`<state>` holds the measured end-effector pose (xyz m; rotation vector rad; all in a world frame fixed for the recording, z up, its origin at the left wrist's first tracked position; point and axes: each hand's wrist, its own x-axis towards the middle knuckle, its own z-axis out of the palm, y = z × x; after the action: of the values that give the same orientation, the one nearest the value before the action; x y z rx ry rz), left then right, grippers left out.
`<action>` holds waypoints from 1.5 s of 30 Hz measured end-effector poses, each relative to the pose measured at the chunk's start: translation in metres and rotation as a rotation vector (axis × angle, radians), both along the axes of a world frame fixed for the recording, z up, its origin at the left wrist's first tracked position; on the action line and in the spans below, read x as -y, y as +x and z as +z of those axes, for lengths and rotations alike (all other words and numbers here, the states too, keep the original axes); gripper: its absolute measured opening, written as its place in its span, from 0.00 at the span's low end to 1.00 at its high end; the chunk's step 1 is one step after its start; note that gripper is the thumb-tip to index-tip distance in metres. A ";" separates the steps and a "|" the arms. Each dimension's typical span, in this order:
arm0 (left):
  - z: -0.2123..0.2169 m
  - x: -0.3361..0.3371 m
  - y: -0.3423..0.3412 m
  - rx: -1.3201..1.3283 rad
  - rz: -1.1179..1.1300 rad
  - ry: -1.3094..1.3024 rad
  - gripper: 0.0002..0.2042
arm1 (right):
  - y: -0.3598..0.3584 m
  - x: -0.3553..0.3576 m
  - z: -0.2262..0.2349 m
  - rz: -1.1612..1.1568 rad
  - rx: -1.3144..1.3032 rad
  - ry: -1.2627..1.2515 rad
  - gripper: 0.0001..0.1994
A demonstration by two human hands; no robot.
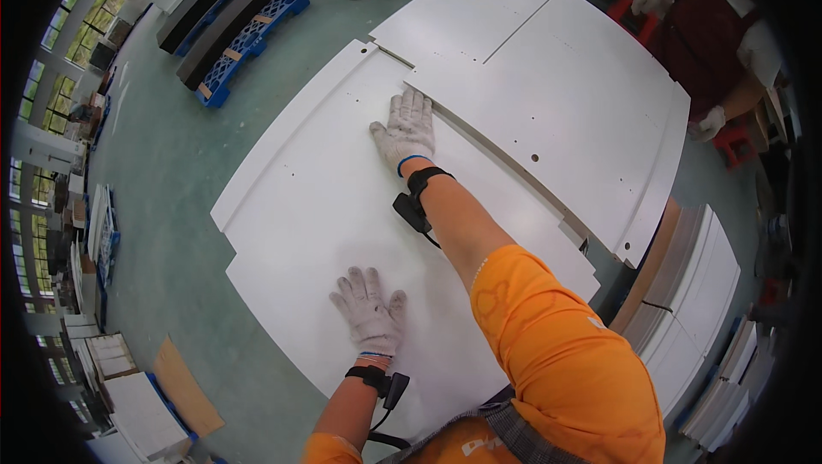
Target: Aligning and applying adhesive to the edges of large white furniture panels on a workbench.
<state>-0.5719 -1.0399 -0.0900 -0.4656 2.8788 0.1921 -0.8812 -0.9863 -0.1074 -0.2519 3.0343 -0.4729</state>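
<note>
A large white panel [295,216] with notched corners and small drilled holes lies flat in front of me. My left hand [370,312], in a soiled whitish work glove, rests on its near part with fingers spread. Farther forward, my right hand [408,128] wears a similar glove and lies flat on the same panel, fingertips close to its far right edge. Beside that edge is a second white panel [582,96], drilled and slotted, its border slightly overlapping or abutting the first; which one I cannot tell. Neither hand grasps anything.
At the right, another person's gloved hand [707,124] hangs near red stools [735,145]. Stacked white panels [681,293] stand at the lower right. Blue pallets [248,49] with dark long pieces lie on the green floor at the far left. A brown board [190,387] lies lower left.
</note>
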 end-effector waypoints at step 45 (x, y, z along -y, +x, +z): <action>-0.013 -0.001 0.008 -0.100 -0.020 -0.103 0.32 | 0.303 -0.279 0.004 -0.521 0.100 0.127 0.39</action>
<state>-0.5638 -1.0387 -0.1030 -0.4580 3.0012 0.0660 -0.5787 -0.7075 -0.1030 0.5630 2.9874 -0.2983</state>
